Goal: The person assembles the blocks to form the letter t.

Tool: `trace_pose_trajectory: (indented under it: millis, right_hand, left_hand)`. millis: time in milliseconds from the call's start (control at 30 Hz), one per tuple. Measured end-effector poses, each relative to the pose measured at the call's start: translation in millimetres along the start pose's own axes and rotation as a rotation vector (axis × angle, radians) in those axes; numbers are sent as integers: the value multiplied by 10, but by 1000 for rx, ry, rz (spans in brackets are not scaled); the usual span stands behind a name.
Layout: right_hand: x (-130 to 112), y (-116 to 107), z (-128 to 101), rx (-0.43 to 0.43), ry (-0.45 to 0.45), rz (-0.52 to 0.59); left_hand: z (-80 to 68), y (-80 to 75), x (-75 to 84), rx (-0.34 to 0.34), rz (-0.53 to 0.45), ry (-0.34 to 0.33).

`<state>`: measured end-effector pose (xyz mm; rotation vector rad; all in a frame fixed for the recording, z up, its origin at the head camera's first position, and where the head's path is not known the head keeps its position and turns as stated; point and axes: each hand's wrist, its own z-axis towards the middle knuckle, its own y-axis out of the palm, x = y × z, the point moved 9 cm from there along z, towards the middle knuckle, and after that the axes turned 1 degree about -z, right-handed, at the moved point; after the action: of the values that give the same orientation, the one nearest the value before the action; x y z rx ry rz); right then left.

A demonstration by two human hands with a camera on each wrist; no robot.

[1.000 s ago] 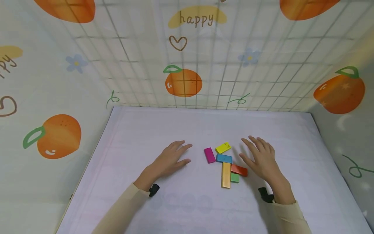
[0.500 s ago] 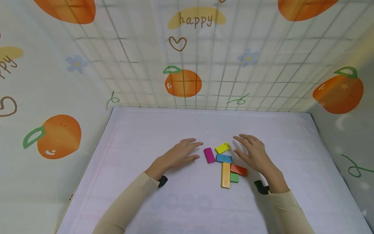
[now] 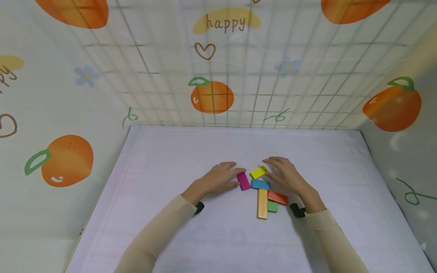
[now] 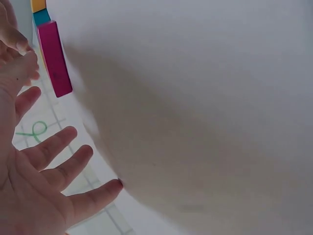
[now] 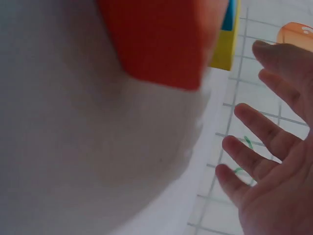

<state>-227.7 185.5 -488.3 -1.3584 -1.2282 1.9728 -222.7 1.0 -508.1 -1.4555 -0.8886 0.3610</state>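
Left hand: I am resting my left hand (image 3: 218, 178) on the white worktop (image 3: 170, 159), fingers relaxed and spread, fingertips just touching the magenta block (image 3: 244, 181); nothing is being pinched.
Right hand: I am holding my right hand (image 3: 285, 177) spread and loose just beside the yellow block (image 3: 258, 172), fingertips reaching its far end; whether they are touching it I cannot tell.
Position: the blocks are lying flat in a tight cluster mid-worktop between my hands: blue block (image 3: 260, 184), tan block (image 3: 262, 203), red block (image 3: 277, 197), green block (image 3: 272, 206).
Handling: I am judging them stiff, light painted wood, smooth enough to slide; pinching across the long side faces looks best.
Axis: the magenta block is running nearly away from me, the yellow one slanting up to my right, the blue one crosswise, the tan one pointing straight away.
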Motion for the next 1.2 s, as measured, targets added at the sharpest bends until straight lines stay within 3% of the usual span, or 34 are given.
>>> trace_pose_trajectory:
  millis: [167, 300, 700, 1200]
  right_hand:
    - [48, 99, 67, -67, -2, 103]
    - [96, 201, 100, -120, 22, 117]
    - [147, 288, 119, -142, 42, 5]
    - [91, 242, 119, -137, 17, -33]
  left_hand:
    - [47, 40, 19, -44, 34, -31]
    - [59, 37, 55, -67, 46, -34]
    - [95, 17, 86, -70, 137, -34]
    - [136, 87, 22, -47, 183, -49]
